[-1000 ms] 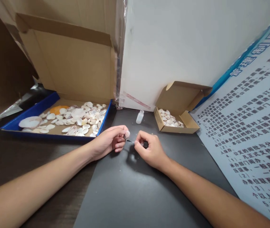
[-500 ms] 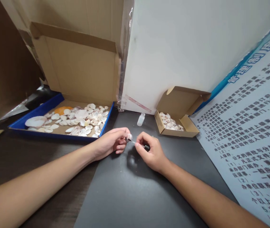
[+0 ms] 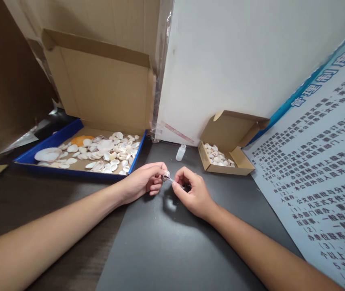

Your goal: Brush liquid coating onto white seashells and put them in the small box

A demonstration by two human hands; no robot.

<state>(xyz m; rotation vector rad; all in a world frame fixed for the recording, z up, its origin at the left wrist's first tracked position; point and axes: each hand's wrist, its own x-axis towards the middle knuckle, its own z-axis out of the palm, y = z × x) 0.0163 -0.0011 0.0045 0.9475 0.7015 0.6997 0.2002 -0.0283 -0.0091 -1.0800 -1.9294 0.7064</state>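
Left hand [image 3: 143,180]: closed on a small patterned shell [image 3: 166,174]; right hand [image 3: 194,192]: pinching a thin brush [image 3: 172,180], its dark tip now seemingly against that shell, a second ago just below it; brushwork apparently begun; beyond the grip, a bottle [image 3: 180,153]; leftward, blue-edged box [image 3: 69,170] of shells [image 3: 115,150]; rightward, smaller carton [image 3: 230,169].

The held shell [image 3: 166,174] is pale, dark-marked. The blue tray [image 3: 53,140] has an orange piece [image 3: 81,140] near its far-left corner.

Sm. box [image 3: 228,169] matt cardbd.; mat [image 3: 148,246] smooth; btl. [image 3: 180,153] plastic-like.
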